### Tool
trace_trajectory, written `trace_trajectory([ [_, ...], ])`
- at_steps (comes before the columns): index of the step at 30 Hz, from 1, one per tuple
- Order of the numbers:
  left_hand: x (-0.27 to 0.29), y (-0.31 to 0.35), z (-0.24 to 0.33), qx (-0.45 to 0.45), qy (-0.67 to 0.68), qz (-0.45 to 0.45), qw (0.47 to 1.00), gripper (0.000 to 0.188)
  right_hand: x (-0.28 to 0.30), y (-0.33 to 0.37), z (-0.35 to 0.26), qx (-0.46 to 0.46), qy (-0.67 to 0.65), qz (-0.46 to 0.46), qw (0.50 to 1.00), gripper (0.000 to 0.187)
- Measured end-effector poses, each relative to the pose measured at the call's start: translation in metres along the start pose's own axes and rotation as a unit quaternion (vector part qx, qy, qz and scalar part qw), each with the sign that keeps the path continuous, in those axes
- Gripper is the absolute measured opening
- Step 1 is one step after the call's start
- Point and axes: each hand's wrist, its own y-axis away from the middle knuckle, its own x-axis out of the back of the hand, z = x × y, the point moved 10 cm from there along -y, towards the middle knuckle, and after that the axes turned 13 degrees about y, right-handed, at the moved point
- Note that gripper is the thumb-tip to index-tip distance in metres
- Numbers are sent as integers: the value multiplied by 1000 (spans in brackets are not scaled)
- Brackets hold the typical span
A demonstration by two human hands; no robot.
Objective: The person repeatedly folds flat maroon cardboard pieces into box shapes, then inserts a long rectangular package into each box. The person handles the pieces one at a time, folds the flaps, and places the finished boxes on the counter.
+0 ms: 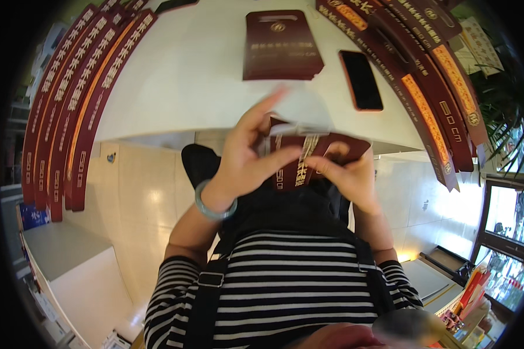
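Note:
A maroon cardboard box [290, 168] with gold lettering is held between my two hands above my lap, just off the table's near edge. Its top end looks open, with pale flaps partly blurred. My left hand [245, 154], with a pale green bangle at the wrist, lays its thumb on the box's front; its index finger points up, smeared by motion. Around the box's right end my right hand [349, 174] is closed, thumb pressed on the front near the other thumb. Beyond them a stack of flat maroon cartons [280, 49] lies on the white table [174, 87].
A black phone [361, 80] with a reddish edge lies right of the stack. Long maroon boxes [90, 110] are fanned at the left edge, with more long maroon boxes [413, 81] at the right. A green plant [503, 110] stands beyond the right side. Tiled floor [140, 198] shows below.

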Motion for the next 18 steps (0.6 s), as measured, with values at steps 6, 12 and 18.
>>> trace_trajectory([
  [6, 61, -4, 21, -98, 98, 206, 969, 21, -22, -28, 3, 17, -168, 21, 985, 58],
  [12, 96, 24, 14, -87, 147, 217, 961, 29, -59, -45, 27, 13, -126, -11, 992, 25],
  [18, 148, 29, 66, -3, -230, 83, 970, 24, -89, -70, -14, 88, 64, -92, 990, 22],
])
